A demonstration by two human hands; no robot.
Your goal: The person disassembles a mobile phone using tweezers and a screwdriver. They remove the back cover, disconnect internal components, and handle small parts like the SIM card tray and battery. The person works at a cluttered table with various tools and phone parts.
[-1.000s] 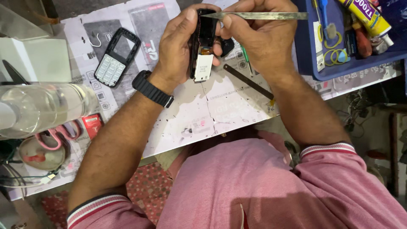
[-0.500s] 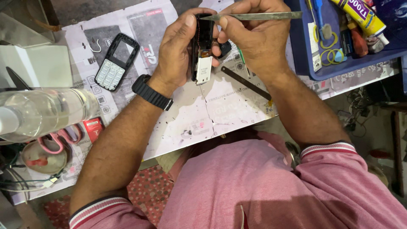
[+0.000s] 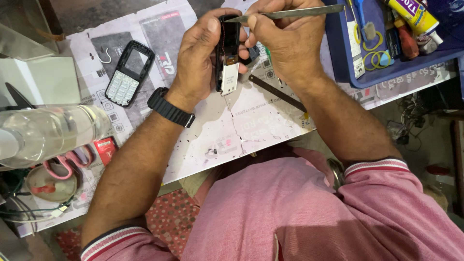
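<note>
My left hand [image 3: 205, 53] grips an opened black mobile phone body [image 3: 227, 58], held upright above the work table, with a white part showing at its lower end. A black watch sits on that wrist. My right hand [image 3: 285, 43] holds metal tweezers [image 3: 295, 13] level, their tip touching the top of the phone body. The phone's detached front cover with keypad [image 3: 127, 72] lies on the table to the left. A dark thin tool with a yellow end [image 3: 278, 94] lies on the table below my hands.
A blue tray [image 3: 386, 72] with tubes, rings and small tools stands at the right. A clear plastic bottle [image 3: 46, 133] lies at the left, beside a white box [image 3: 41, 79] and pink-handled scissors [image 3: 67, 162]. Printed paper [image 3: 232, 130] covers the table.
My hands and the phone body have kept their place. The tweezers stay at the top of the phone, with only a slight shift of the view.
</note>
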